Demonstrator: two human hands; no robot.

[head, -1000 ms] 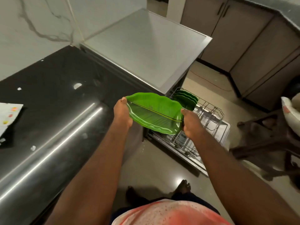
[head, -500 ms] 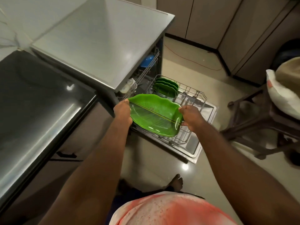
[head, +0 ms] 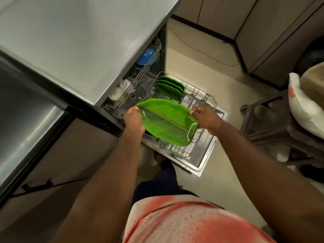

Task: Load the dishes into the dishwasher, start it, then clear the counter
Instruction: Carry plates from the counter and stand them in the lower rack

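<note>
I hold a green leaf-shaped plate (head: 166,122) over the pulled-out lower rack (head: 201,146) of the open dishwasher. My left hand (head: 134,121) grips its left end and my right hand (head: 206,118) pinches its right end. Three similar green plates (head: 171,87) stand upright in the far part of the rack. The upper rack (head: 140,79) holds a blue bowl (head: 146,56) and white cups (head: 119,90), partly hidden under the dishwasher's grey top (head: 78,37).
The dishwasher door (head: 204,158) lies open on the floor in front of my feet. A dark counter (head: 26,111) with cabinet fronts runs on the left. A dark stool (head: 273,125) with a white sack (head: 305,106) stands to the right. Beige cabinets (head: 263,23) line the far side.
Both hands carried the green plate away from the counter and down over the lower rack. My view turned right and down onto the open dishwasher.
</note>
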